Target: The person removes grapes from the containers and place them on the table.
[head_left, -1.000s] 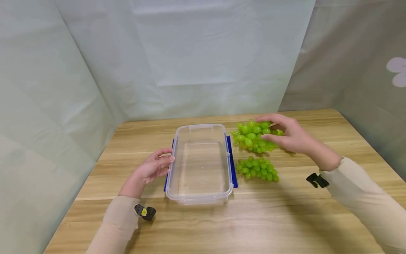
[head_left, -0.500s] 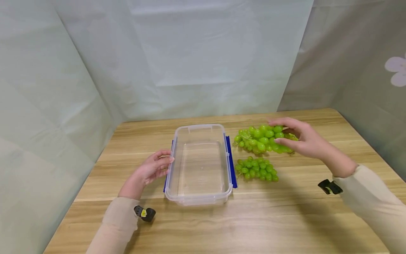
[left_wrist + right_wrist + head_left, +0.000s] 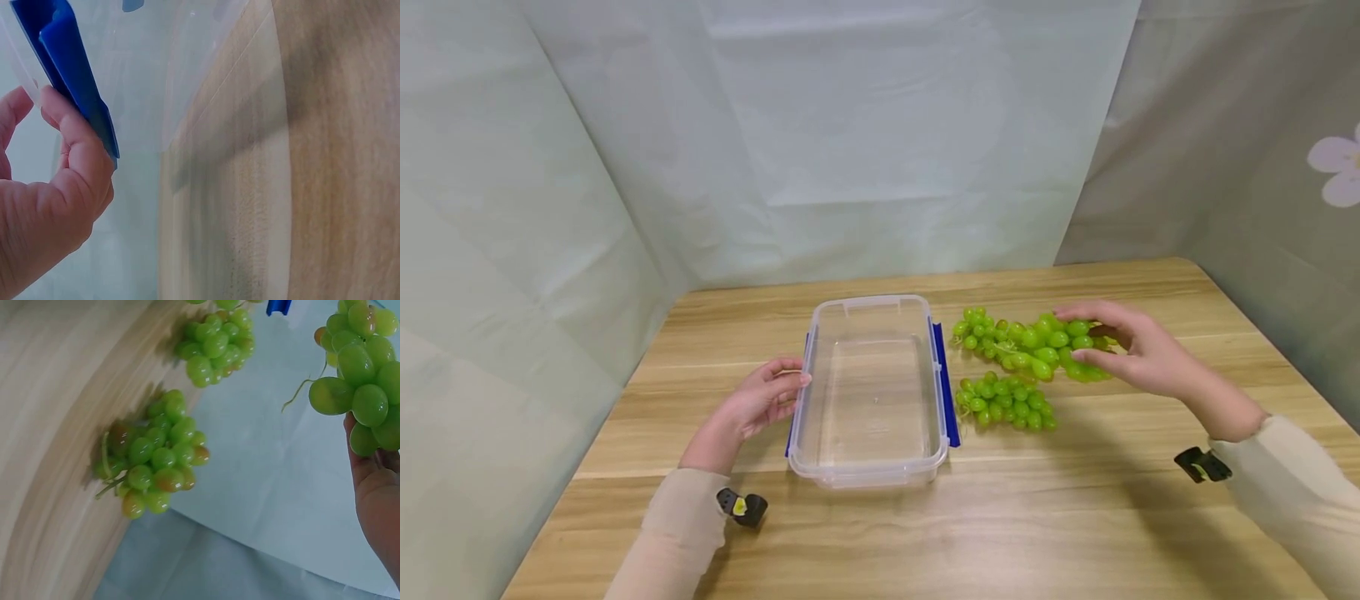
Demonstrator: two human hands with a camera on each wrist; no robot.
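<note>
My right hand [image 3: 1138, 350] holds a bunch of green grapes [image 3: 1060, 343] at its right end, between thumb and fingers. In the right wrist view this held bunch [image 3: 369, 381] is raised off the table. Another bunch [image 3: 973, 325] lies partly behind it, and a smaller bunch [image 3: 1007, 402] rests nearer to me. To their left stands a clear plastic food container [image 3: 868, 472] with blue side latches [image 3: 946, 383]. My left hand [image 3: 763, 400] pinches the container's left rim; the left wrist view shows fingers beside the blue latch [image 3: 72, 69].
Everything stands on a wood-grain table [image 3: 880, 542]. A pale cloth [image 3: 880, 150] hangs behind it and along the left side, with a greyer flowered cloth [image 3: 1247, 192] on the right. Black bands with small devices [image 3: 1202, 465] sit at both wrists.
My right hand has moved right and a little toward me with the held grape bunch, uncovering more of the bunch behind. The left hand and container have stayed in place.
</note>
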